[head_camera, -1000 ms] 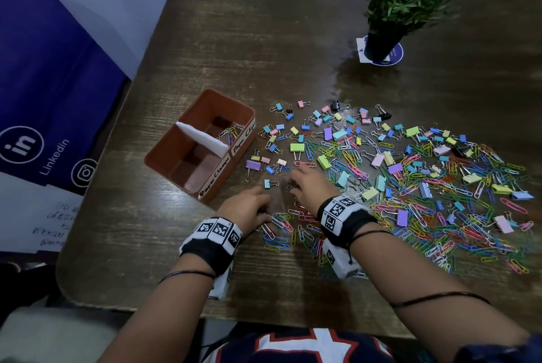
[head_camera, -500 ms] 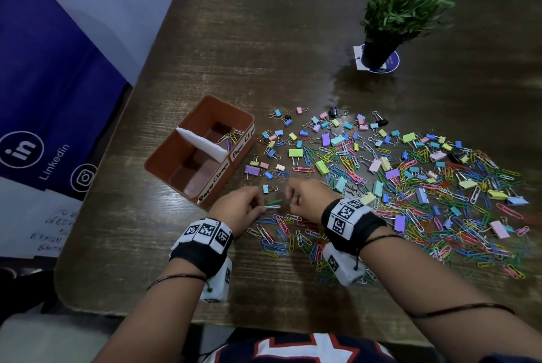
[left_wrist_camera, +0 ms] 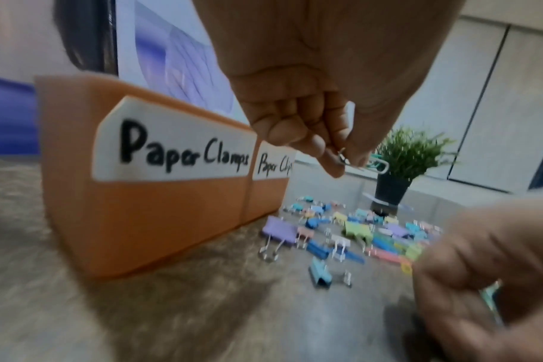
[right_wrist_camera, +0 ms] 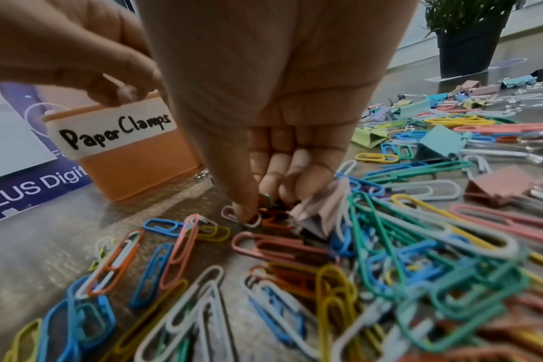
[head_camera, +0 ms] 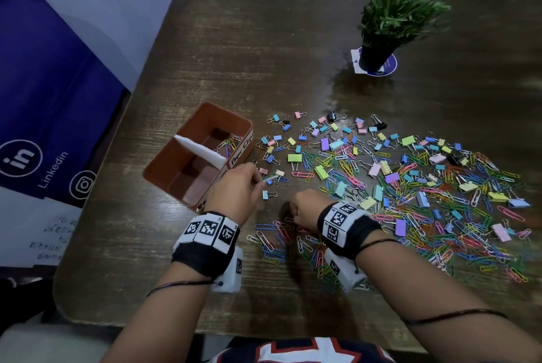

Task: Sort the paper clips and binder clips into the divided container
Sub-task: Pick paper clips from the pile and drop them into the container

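Two hands work a mixed spread of clips on the tabletop (head_camera: pixel 264 40). Head view: the left hand (head_camera: pixel 234 192) is raised beside the orange box (head_camera: pixel 187 128), apparently to drop its clips into the far compartment, where a few paper clips (head_camera: pixel 230 143) already lie. Left wrist view: its fingertips (left_wrist_camera: pixel 332 166) pinch paper clips near the label "Paper Clips". Right wrist view: the right hand (right_wrist_camera: pixel 264 122) curls down, thumb (right_wrist_camera: pixel 245 210) pinning a white clip, gathering more; binder clips (right_wrist_camera: pixel 437 144) lie unsorted beyond.
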Demonstrator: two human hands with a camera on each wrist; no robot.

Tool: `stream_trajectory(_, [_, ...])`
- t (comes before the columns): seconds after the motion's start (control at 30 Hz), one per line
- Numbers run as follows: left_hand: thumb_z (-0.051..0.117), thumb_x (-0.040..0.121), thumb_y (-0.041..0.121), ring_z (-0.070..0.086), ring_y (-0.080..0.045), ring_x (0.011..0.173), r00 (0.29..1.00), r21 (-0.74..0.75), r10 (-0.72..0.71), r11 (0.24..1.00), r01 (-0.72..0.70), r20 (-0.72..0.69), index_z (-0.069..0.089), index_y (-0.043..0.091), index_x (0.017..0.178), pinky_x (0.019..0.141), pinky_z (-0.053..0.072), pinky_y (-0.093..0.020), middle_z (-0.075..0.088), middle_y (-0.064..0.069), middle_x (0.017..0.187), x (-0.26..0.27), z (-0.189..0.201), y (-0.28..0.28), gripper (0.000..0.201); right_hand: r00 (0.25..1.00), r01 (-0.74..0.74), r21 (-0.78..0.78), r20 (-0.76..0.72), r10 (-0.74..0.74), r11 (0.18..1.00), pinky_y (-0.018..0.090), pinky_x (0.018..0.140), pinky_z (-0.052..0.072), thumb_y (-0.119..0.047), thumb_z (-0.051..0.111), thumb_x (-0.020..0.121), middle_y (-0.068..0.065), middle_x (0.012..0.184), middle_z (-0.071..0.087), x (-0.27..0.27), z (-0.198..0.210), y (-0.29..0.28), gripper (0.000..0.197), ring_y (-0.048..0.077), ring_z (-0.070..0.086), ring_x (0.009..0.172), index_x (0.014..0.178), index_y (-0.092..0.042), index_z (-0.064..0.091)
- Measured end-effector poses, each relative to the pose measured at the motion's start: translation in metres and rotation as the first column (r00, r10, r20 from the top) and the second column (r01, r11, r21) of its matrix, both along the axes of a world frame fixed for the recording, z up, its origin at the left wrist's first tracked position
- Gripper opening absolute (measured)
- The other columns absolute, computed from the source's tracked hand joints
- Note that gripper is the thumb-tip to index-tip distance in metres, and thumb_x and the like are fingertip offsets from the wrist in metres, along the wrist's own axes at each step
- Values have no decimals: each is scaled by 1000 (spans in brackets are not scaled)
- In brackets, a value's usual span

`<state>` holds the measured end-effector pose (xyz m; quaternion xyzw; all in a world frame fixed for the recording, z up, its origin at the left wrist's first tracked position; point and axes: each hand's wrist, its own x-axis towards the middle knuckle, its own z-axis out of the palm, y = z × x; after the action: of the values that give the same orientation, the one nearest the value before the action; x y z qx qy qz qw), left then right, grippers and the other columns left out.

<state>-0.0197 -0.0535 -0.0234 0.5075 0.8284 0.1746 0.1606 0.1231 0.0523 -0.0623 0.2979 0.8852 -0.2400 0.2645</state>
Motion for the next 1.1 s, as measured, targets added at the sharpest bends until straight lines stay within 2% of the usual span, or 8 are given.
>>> stream_trajectory(0.1, [59, 91, 35, 55, -13, 76, 992, 59, 123, 991, -122, -17, 53, 30, 85, 65, 48, -32, 57, 13, 83, -11, 16, 7, 10, 998, -46, 13, 42, 45, 999, 38, 79, 55, -12, 56, 88, 11, 98, 68, -4, 0, 1, 9, 28, 65, 91, 92, -9, 63])
stream_trajectory(0.23, [59, 92, 35, 51, -14, 74, 952, 114, 294, 952, -284, -81, 57, 24, 88, 64, 39, -30, 56, 10, 82, -29, 32, 15, 12, 996, -55, -8, 63, 55, 998, 40, 81, 56, -12, 55, 87, 9, 97, 68, -6, -2, 1, 15, 26, 65, 89, 98, -8, 65])
stream_trajectory(0.33, [58, 91, 38, 60, -18, 79, 910, 97, 396, 918, -386, -127, 58, 26, 88, 70, 48, -33, 63, 8, 83, -46, 35, 24, 13, 996, -67, -10, 57, 68, 998, 40, 79, 56, -12, 54, 87, 9, 96, 67, -6, -1, 2, 15, 27, 65, 88, 96, -8, 65])
stream_trajectory(0.53, [62, 88, 39, 61, -21, 90, 894, -14, 401, 911, -412, -201, 61, 26, 93, 77, 49, -36, 67, 4, 88, -61, 36, 44, 14, 993, -116, 11, 25, 115, 993, 39, 75, 57, -12, 56, 85, 7, 89, 63, -5, 2, 0, 10, 26, 64, 85, 91, -10, 63])
stream_trajectory(0.67, [62, 87, 44, 52, -26, 112, 897, 6, 380, 922, -388, -226, 59, 26, 109, 97, 41, -46, 62, 0, 115, -66, 38, 38, 28, 998, -20, -52, -58, 17, 998, 37, 76, 56, -12, 60, 82, 4, 89, 64, 4, 5, 6, 6, 23, 63, 86, 87, -13, 63])
stream_trajectory(0.77, [53, 91, 48, 41, -29, 126, 882, 14, 406, 910, -415, -238, 52, 24, 126, 104, 31, -50, 49, -6, 134, -66, 36, 20, 43, 975, 122, -135, -170, -144, 983, 34, 78, 56, -8, 62, 81, -2, 85, 61, 11, 7, 11, 9, 18, 62, 83, 82, -17, 58])
stream_trajectory(0.9, [41, 96, 51, 30, -32, 136, 844, 58, 483, 874, -483, -234, 41, 17, 138, 111, 21, -51, 37, -10, 147, -70, 14, -8, 54, 893, 256, -213, -322, -315, 943, 33, 78, 56, -6, 63, 81, -3, 81, 60, 8, 14, 21, 15, 11, 58, 74, 78, -18, 56])
stream_trajectory(1.1, [32, 98, 53, 15, -31, 145, 842, 95, 487, 873, -479, -232, 28, 20, 148, 117, 9, -53, 21, -8, 158, -76, -24, -29, 60, 773, 339, -340, -431, -466, 877, 28, 74, 53, -5, 66, 82, -3, 78, 61, -14, 30, 31, 14, 10, 56, 70, 79, -16, 57])
